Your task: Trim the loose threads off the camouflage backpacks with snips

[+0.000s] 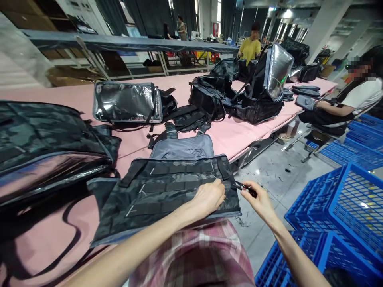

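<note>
A dark camouflage bag (170, 195) with rows of black webbing lies across my lap and the table edge. White thread ends stick out from its webbing rows. My left hand (209, 196) rests on the bag's right part, fingers pinched together; what they hold is hidden. Just right of it, my right hand (259, 201) grips small black thread snips (249, 190), their tips pointing left toward the bag's side edge. Behind the webbed face, a grey panel (184, 146) of the bag lies on the pink-covered table (233, 139).
On the left is a large camouflage bag (38, 135) with silver lining. More bags (128, 101) lie farther along the table. Blue plastic crates (338, 207) stand on the floor at right. One person (359, 91) sits at right; another in yellow (249, 48) is at the back.
</note>
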`<action>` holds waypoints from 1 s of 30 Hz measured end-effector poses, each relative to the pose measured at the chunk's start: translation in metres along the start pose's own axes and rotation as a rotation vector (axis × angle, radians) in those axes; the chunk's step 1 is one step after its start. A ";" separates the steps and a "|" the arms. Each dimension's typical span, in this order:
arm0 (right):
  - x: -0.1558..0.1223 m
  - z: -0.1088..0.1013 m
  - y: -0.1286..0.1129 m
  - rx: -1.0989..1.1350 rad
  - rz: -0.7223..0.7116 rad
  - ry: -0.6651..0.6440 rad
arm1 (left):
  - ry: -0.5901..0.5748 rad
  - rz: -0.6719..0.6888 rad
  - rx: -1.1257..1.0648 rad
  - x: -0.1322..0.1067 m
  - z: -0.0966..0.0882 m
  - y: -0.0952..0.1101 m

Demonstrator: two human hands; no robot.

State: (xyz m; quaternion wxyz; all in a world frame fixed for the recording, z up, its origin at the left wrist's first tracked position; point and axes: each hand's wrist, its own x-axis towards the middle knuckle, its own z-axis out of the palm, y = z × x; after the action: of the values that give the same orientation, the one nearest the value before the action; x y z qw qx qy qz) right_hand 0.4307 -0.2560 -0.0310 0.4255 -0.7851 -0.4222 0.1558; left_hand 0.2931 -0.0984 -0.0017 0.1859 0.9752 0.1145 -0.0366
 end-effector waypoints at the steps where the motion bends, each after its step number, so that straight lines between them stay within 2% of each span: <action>1: -0.001 0.000 -0.002 -0.007 -0.040 -0.016 | 0.013 -0.034 -0.062 -0.003 0.000 -0.002; 4: 0.000 0.000 -0.003 0.008 -0.117 -0.012 | 0.084 -0.133 -0.231 -0.010 -0.003 -0.009; 6: 0.003 0.001 0.001 0.062 -0.094 0.042 | 0.102 -0.117 -0.249 -0.011 -0.005 -0.010; 10: 0.007 0.003 0.009 0.115 -0.032 0.071 | -0.001 0.010 -0.135 -0.004 -0.007 -0.004; 14: 0.008 0.003 0.011 0.109 -0.018 0.029 | -0.018 0.089 -0.046 0.008 -0.005 0.003; 19: 0.008 0.002 0.010 0.064 -0.014 0.007 | -0.124 0.100 -0.026 0.016 -0.004 0.003; 25: 0.001 -0.004 -0.002 -0.068 -0.208 -0.091 | -0.005 -0.010 -0.289 0.004 -0.008 -0.011; 30: 0.002 -0.002 -0.018 -0.255 -0.386 -0.092 | 0.015 -0.003 -0.301 -0.003 -0.011 -0.013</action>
State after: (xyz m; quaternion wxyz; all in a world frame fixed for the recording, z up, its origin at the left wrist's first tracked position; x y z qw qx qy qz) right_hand 0.4233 -0.2502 -0.0156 0.3249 -0.7295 -0.5996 0.0526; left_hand 0.2878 -0.0832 0.0045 0.3292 0.9363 0.1217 -0.0123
